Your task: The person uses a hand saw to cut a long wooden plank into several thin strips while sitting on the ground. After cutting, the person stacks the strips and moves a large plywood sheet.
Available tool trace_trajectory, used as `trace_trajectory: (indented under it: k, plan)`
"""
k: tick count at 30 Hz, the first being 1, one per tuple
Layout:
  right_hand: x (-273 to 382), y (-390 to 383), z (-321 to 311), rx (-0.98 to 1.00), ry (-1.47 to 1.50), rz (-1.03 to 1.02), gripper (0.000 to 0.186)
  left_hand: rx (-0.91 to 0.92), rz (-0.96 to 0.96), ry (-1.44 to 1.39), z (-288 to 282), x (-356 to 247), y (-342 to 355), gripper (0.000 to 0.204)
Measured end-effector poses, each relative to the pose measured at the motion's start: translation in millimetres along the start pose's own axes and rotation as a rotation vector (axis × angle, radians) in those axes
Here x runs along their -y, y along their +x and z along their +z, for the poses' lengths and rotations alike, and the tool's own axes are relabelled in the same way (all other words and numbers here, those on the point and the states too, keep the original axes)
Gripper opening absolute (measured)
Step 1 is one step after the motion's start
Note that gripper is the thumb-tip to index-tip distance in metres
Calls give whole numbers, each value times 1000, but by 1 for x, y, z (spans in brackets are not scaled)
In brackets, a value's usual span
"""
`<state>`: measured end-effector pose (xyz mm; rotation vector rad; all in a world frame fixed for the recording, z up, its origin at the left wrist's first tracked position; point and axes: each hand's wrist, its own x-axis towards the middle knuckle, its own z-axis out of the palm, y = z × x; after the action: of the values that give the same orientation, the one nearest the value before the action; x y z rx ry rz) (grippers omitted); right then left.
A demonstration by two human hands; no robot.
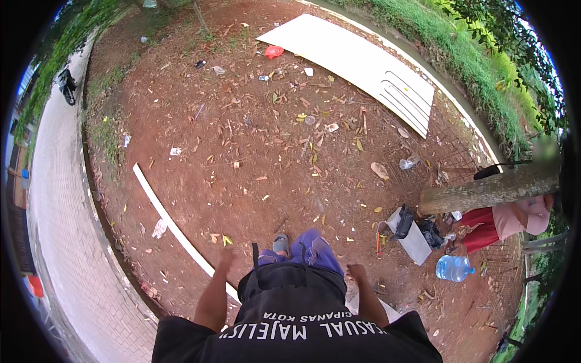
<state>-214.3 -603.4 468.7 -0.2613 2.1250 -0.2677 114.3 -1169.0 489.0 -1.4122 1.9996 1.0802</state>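
My left hand (226,259) hangs beside my left thigh, over bare soil and close to a long white strip (175,227). Its fingers blur into the ground, and I see nothing held there. On the other side, my right hand (357,271) is by my right thigh, fingers curled in, with no object showing. Partly hidden behind my right forearm, a white sheet (387,308) lies on the ground. Farther ahead lies a large white panel (345,51), with several dark curved rods (402,97) on its right end.
A tree trunk (490,193) stands at right, with a person in red shorts (482,234) beside it. Near them are a blue water jug (454,268), black bags (431,233) and a white board (416,245). Metal mesh (457,154) lies beyond. A paved road (57,199) with a motorbike (67,86) runs left.
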Motion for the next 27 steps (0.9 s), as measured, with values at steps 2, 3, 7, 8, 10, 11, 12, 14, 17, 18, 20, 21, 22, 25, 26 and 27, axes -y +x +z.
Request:
trace_trajectory:
  k: [2, 3, 7, 8, 10, 11, 12, 14, 17, 18, 20, 21, 22, 25, 26, 27]
  plan:
    - [28, 26, -10, 44, 177, 110, 33, -137, 327, 651, -73, -28, 64, 35]
    - [32, 31, -15, 81, 121, 101, 35, -164, 152, 186, -99, -57, 90, 33]
    - [85, 88, -39, 49, 154, 68, 42, -269, 0, -393, -164, -151, 176, 28]
    - [115, 111, -49, 18, 200, 51, 45, -249, 15, -336, -180, -179, 199, 29]
    - [170, 145, -80, -39, 325, -5, 50, -198, 36, -216, -197, -223, 228, 30]
    - [199, 172, -109, -39, 298, -7, 52, -167, 54, -162, -197, -247, 242, 30]
    - [226, 196, -140, -38, 272, -1, 54, -109, 66, -116, -188, -266, 249, 29]
    - [275, 241, -213, -26, 193, 32, 57, 14, 86, -56, -171, -305, 257, 29]
    - [360, 312, -356, 54, -56, 80, 64, 141, -20, -121, -162, -339, 251, 28]
    - [369, 333, -397, 35, -89, 92, 66, 183, -37, -119, -167, -366, 255, 28]
    - [333, 413, -478, -148, -463, -121, 56, 273, -3, -146, -159, -430, 287, 29]
    - [369, 434, -511, -266, -294, -72, 55, 268, -30, -149, -174, -442, 294, 29]
    - [407, 452, -547, -391, -109, -43, 53, 260, -52, -155, -186, -453, 302, 29]
    - [494, 500, -654, -598, 269, -80, 46, 268, -51, -144, -220, -504, 349, 30]
    - [522, 515, -680, -635, 367, -165, 42, 270, -35, -130, -233, -523, 372, 30]
    - [559, 527, -703, -631, 425, -199, 40, 262, -21, -118, -250, -540, 394, 31]
